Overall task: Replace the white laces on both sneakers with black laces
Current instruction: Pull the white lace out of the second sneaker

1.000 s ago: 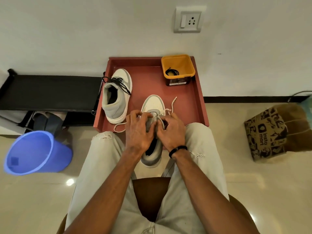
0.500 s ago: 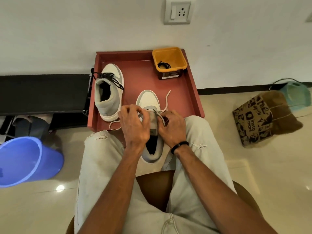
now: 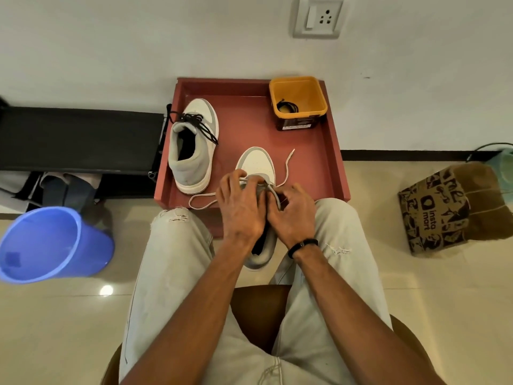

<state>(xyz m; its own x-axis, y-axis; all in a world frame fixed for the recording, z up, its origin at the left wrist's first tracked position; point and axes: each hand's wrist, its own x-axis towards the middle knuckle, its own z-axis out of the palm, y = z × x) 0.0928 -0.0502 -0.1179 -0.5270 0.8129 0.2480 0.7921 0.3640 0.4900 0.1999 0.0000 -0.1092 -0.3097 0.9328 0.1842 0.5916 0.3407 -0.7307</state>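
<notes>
The person sat facing a red tray (image 3: pixel 331 151) set on the floor against the wall. Both hands worked at the near sneaker (image 3: pixel 256 165), which lay toe-first over the tray's near edge with its heel between the knees. The left hand (image 3: pixel 243 208) curled over the tongue area and gripped the shoe and the white lace (image 3: pixel 286 169) at the eyelets; the right hand (image 3: pixel 294 213) curled in beside it, its fingertips pinching the lace where it crossed the tongue. One loose end trailed toward the tray's right side, the other looped out across the near edge to the left.

Against a second earlier, the hands had stayed bunched over the same spot and the loose ends lay much as before, so the unlacing had advanced little; most of the apparent shift came from the head camera moving. The white lace was evidently still threaded through some eyelets, though how many was hidden under the fingers.

The other sneaker (image 3: pixel 194 145) stood at the tray's left side already wearing a black lace (image 3: pixel 198 123), so half the job looked done. A coiled black lace (image 3: pixel 287 107) waited in the yellow tub (image 3: pixel 319 95) at the far right corner. A blue bucket (image 3: pixel 50 243) sat on the floor to the left, a printed paper bag (image 3: pixel 435 209) to the right
</notes>
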